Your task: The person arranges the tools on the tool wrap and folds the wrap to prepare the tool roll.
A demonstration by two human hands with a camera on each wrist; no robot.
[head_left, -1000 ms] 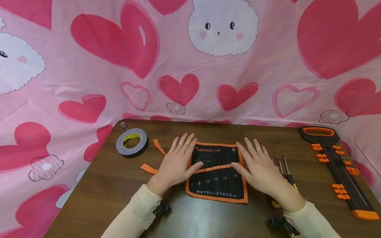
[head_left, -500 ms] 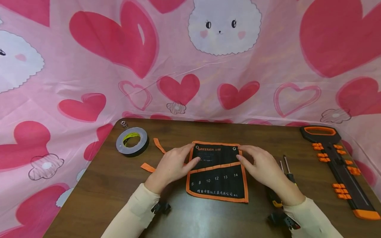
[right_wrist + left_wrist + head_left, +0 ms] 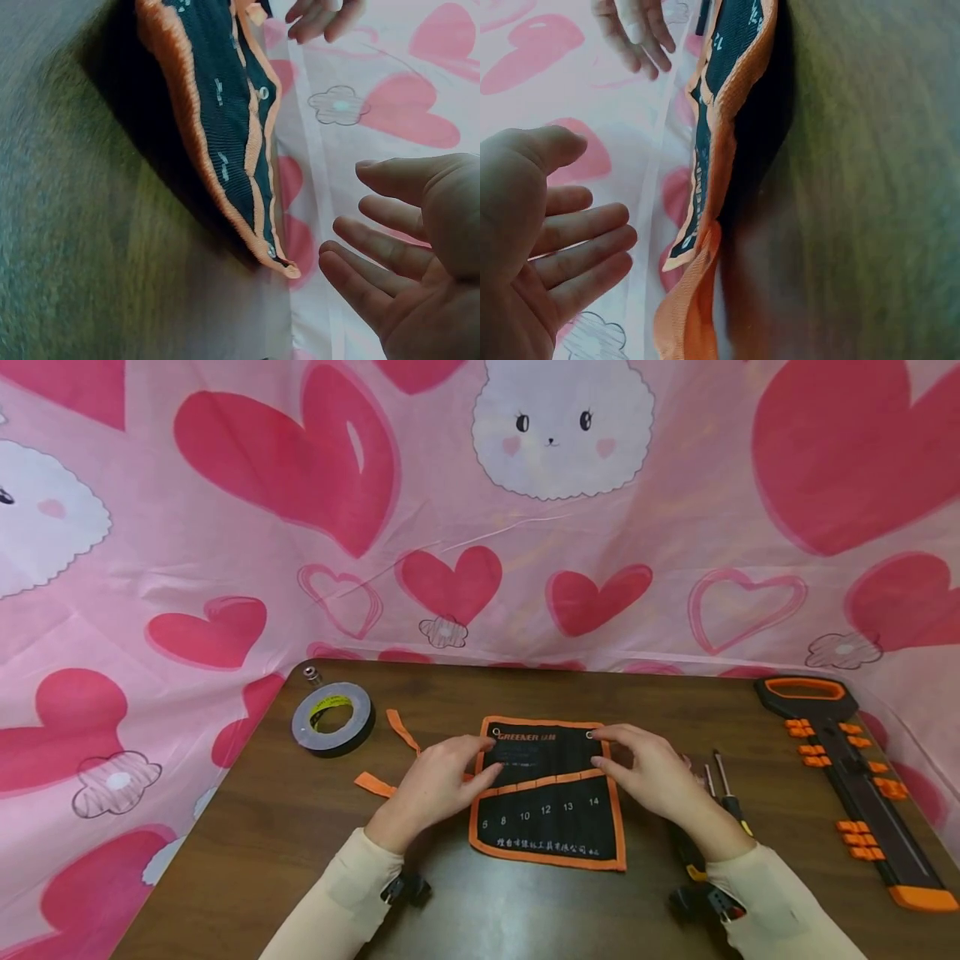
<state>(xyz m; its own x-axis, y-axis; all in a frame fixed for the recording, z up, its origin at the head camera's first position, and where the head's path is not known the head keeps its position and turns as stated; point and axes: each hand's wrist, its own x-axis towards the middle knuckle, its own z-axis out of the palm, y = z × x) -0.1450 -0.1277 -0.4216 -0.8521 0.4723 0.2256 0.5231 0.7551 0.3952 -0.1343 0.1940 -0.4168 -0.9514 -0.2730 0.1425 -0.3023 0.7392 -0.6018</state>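
On table [image 3: 300, 827], flat tool pouch [image 3: 547, 802], hands beside.

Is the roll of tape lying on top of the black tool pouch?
No. The roll of tape lies on the table, apart from and left of the pouch.

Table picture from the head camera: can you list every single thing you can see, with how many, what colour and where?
tool pouch: 1, black with orange trim, flat at the middle of the table
tape roll: 1, grey with a yellow core, far left of the table
orange straps: 2, orange, left of the pouch
small metal piece: 1, silver, behind the tape roll
screwdrivers: 2 thin shafts show, right of the pouch, handles mostly hidden by the right arm
long tool: 1, black with orange parts, right edge of the table
table: 1, dark brown wood
backdrop cloth: 1, pink with red hearts and white bunnies, behind the table
left hand: 1, at the pouch's left edge
right hand: 1, at the pouch's right edge
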